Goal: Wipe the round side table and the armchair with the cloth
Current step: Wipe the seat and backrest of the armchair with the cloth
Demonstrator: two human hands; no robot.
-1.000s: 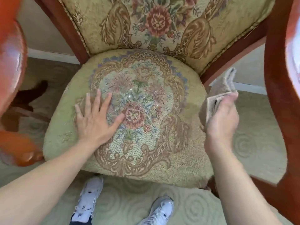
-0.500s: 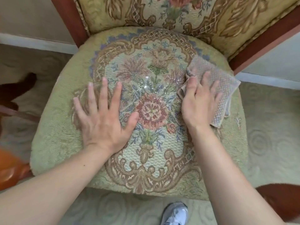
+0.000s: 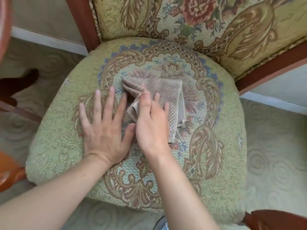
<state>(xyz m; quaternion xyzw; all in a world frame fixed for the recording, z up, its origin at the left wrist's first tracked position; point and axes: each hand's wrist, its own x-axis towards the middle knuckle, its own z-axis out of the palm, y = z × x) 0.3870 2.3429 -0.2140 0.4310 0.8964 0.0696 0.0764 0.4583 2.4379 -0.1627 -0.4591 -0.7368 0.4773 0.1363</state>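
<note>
The cloth (image 3: pixel 166 97) has slid left to the armchair (image 3: pixel 216 163) seat's centre under the right hand (image 3: pixel 152 125), fingers flat pressing it; left hand (image 3: pixel 103 128) splayed, empty. Mid-wipe; next needs another sweep

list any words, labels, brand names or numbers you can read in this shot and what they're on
None: no readable text shows anywhere in this view.
The armchair seat and backrest carry only woven flowers and scrolls, no lettering.
The cloth under the right hand shows a dotted weave, no tag or label visible.
The left hand lies flat on the seat; it covers pattern only, as far as can be seen.
The carpet has swirl motifs, no writing.
</note>
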